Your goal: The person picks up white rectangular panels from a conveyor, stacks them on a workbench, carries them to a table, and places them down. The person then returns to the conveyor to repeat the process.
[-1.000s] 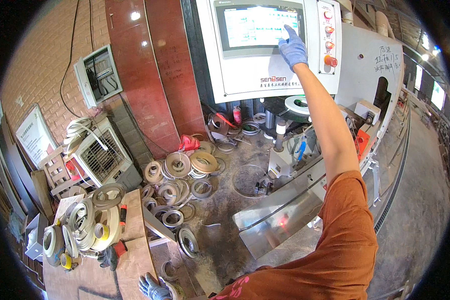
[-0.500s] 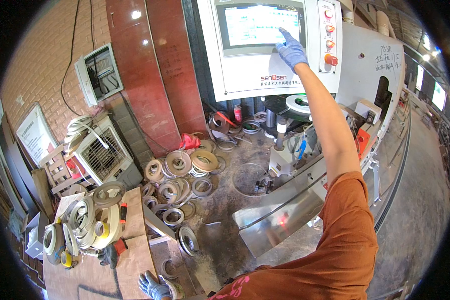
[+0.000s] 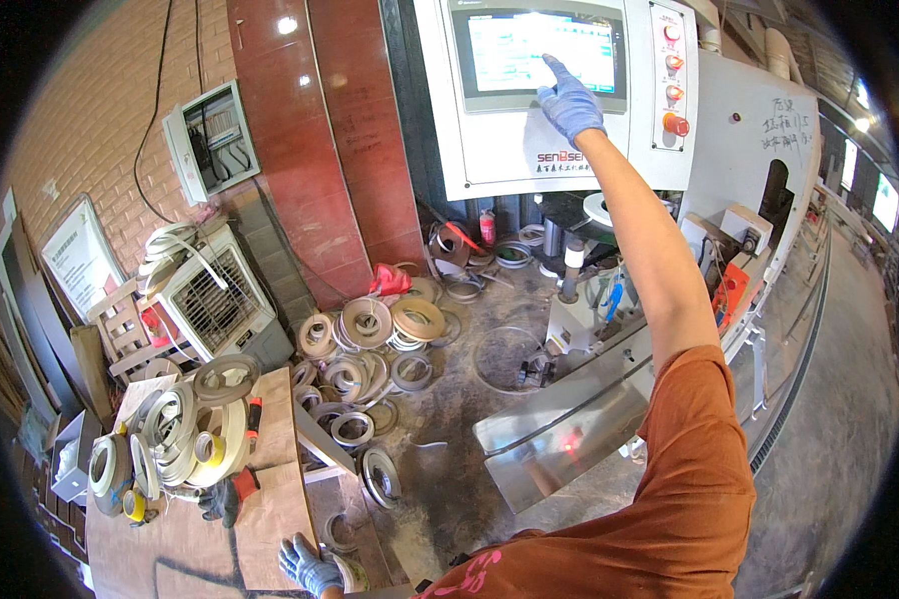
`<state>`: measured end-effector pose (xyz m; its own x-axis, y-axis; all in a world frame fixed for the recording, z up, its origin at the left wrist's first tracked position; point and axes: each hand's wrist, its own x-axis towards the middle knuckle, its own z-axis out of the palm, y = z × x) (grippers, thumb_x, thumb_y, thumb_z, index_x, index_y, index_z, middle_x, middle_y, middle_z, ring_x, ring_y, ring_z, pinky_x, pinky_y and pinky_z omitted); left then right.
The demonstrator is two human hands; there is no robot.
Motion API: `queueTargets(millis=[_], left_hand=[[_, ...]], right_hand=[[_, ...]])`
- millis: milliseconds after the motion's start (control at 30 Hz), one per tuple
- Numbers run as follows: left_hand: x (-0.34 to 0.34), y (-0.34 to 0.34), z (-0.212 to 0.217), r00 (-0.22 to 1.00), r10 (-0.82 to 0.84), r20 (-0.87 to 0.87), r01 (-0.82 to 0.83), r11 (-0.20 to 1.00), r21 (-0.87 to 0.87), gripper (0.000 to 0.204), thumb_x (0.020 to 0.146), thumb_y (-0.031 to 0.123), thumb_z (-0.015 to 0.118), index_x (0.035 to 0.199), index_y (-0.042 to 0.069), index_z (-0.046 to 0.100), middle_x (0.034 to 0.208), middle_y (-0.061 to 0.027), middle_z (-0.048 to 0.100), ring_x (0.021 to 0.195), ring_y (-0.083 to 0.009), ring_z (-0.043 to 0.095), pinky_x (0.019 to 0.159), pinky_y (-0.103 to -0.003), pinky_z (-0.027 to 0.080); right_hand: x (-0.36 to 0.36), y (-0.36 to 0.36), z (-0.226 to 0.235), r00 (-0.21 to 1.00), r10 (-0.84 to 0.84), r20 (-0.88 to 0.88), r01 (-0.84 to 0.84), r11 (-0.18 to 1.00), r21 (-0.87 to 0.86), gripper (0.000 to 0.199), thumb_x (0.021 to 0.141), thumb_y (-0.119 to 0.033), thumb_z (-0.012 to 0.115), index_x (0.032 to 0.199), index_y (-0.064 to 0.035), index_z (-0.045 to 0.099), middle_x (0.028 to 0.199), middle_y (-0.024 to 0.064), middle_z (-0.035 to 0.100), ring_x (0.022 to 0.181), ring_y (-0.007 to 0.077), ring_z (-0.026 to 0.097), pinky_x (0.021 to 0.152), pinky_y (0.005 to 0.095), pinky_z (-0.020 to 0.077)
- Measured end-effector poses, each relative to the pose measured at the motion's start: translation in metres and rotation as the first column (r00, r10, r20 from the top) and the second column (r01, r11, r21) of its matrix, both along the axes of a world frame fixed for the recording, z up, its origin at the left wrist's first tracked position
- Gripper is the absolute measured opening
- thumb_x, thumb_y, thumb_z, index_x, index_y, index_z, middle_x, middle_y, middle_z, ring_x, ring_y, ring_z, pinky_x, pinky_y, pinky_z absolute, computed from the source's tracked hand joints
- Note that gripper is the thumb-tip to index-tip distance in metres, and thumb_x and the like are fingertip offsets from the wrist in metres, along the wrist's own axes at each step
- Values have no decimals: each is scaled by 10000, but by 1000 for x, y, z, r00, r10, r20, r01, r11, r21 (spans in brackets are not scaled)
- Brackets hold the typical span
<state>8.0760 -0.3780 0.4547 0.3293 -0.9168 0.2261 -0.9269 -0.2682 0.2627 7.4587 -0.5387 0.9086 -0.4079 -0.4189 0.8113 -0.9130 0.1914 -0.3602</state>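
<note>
My right hand (image 3: 572, 108), in a blue-grey work glove, is raised to a machine's touchscreen (image 3: 504, 65). Its index finger points at the lit display; whether the tip presses the glass I cannot tell. The palm is held in front of the white control panel (image 3: 494, 150), and nothing is in this hand. At the lower left, my left hand (image 3: 310, 567), gloved too, lies with fingers spread at the edge of a wooden tabletop (image 3: 195, 544). A roll of pale edge banding (image 3: 351, 573) shows beside it.
Red buttons (image 3: 675, 95) line the panel's right side. Several rolls of edge banding (image 3: 367, 321) lie on the floor; others (image 3: 170, 419) are on the tabletop near a dark glove (image 3: 220, 502). A metal machine table (image 3: 539, 454) stands between my arms, an air cooler (image 3: 225, 290) by the wall.
My right index fingertip has shifted left and slightly down across the touchscreen. The whole view has moved a little. My left hand stays at the tabletop's edge.
</note>
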Motion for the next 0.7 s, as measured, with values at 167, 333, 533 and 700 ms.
queueTargets(millis=[167, 333, 533, 700], left_hand=[[12, -3, -14, 1000, -3, -16, 3, 999, -33, 676, 624, 278, 731, 1245, 122, 514, 1367, -193, 399, 1285, -392, 305, 1092, -471, 212], [6, -3, -11, 1000, 4, 10, -3, 999, -39, 668, 629, 271, 729, 1243, 120, 514, 1367, -190, 401, 1285, -391, 303, 1089, -469, 220], [2, -1, -4, 1000, 9, -22, -9, 1000, -25, 711, 603, 287, 751, 1243, 106, 500, 1364, -197, 397, 1283, -397, 300, 1082, -479, 227], [16, -7, -27, 996, 9, 94, -4, 998, -57, 527, 714, 353, 641, 1192, 156, 542, 1333, -173, 437, 1253, -390, 339, 1054, -511, 246]], right_hand=[[2, -10, -8, 999, 49, 5, -49, 999, -4, 587, 817, -291, 506, 1383, -266, 354, 1088, 176, 621, 1006, 349, 591, 911, 426, 430], [-15, -8, -24, 999, 6, 45, 0, 992, -123, 581, 815, -294, 531, 1372, -263, 368, 1050, 180, 632, 978, 352, 602, 890, 434, 439], [-39, 3, -19, 994, 12, 112, 16, 970, -244, 559, 815, -291, 552, 1353, -252, 408, 1006, 163, 646, 968, 327, 610, 885, 421, 444], [-70, 10, 8, 997, 34, 72, -2, 914, -405, 540, 796, -292, 579, 1317, -212, 462, 1030, 147, 641, 975, 316, 608, 895, 402, 449]])
